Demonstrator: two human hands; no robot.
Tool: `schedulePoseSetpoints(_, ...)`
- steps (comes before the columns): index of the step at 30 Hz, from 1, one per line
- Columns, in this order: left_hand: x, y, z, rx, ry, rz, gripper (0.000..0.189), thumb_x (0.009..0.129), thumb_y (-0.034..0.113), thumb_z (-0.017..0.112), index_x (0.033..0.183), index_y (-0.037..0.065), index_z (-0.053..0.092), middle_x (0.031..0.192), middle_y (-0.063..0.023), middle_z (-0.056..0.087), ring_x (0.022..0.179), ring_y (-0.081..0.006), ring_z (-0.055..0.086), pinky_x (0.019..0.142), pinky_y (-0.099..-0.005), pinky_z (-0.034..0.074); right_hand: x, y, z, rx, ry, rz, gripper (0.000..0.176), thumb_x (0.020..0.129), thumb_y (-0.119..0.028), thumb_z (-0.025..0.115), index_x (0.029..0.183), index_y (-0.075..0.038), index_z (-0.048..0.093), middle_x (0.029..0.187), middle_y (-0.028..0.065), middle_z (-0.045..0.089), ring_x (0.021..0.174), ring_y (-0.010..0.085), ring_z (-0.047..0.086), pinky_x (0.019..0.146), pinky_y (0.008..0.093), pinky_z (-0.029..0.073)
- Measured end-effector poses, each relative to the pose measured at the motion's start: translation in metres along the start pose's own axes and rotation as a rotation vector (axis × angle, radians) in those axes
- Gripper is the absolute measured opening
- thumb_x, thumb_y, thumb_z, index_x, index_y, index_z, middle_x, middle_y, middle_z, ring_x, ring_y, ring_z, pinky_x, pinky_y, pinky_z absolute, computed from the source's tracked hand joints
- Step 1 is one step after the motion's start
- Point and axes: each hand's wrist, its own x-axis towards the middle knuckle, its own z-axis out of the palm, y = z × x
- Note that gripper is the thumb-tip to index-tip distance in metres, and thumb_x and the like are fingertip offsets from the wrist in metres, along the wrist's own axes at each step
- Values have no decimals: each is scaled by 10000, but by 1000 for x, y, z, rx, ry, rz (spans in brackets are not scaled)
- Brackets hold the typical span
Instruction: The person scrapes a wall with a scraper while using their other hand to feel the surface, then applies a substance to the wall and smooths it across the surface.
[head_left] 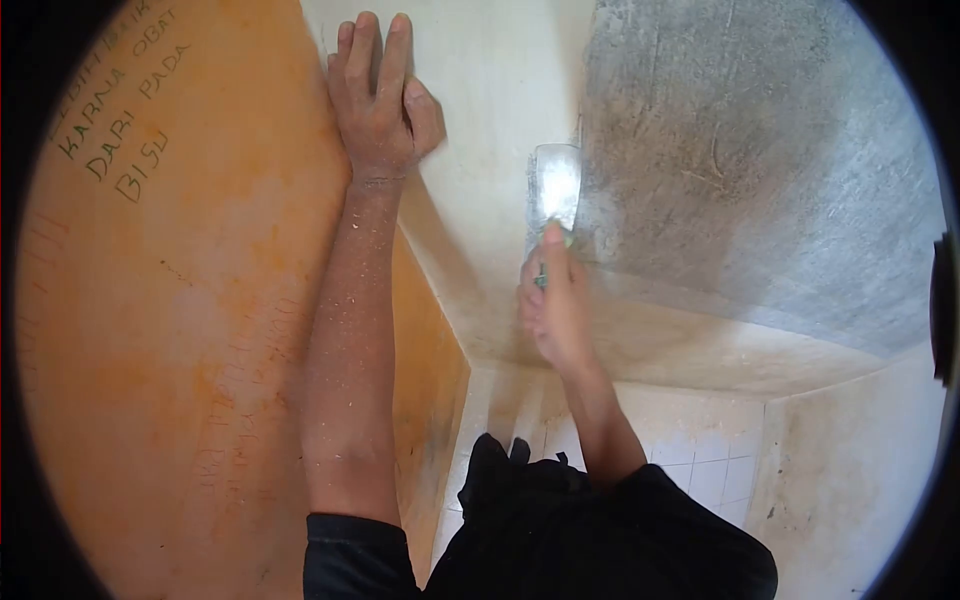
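Observation:
My right hand is wrapped round the green handle of a putty knife, thumb along the top. Its shiny metal blade lies against the wall, at the left border of a bare grey patch. To the left of that patch, the wall keeps its pale paint. My left hand rests on this pale wall near the corner with the orange wall, fingers stretched upward and thumb out to the side, holding nothing. Small light flecks dot my left forearm.
An orange wall with handwritten lettering rises on the left. Below lies a white tiled floor. Another pale wall stands at the lower right. A dark object shows at the right edge.

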Motion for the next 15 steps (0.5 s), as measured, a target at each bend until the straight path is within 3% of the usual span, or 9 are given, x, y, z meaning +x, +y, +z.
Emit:
schedulePoseSetpoints(1, 0, -3, 3, -22, 48, 3, 551, 825, 134, 449, 1358, 71, 572, 1450, -184, 451, 1371, -360, 386, 1094, -503, 315, 1, 4, -3, 3, 0, -7, 505, 978, -578, 485, 710, -155, 427, 518, -65, 319, 378, 40, 278, 332, 215, 194)
schedulePoseSetpoints(15, 1, -2, -1, -3, 33, -12, 568, 811, 111, 441, 1364, 75, 567, 1452, -175, 453, 1367, -360, 394, 1109, -510, 302, 1, 18, -7, -88, 35, -73, 488, 1005, -514, 482, 696, -145, 400, 528, -54, 328, 387, 38, 273, 340, 224, 195)
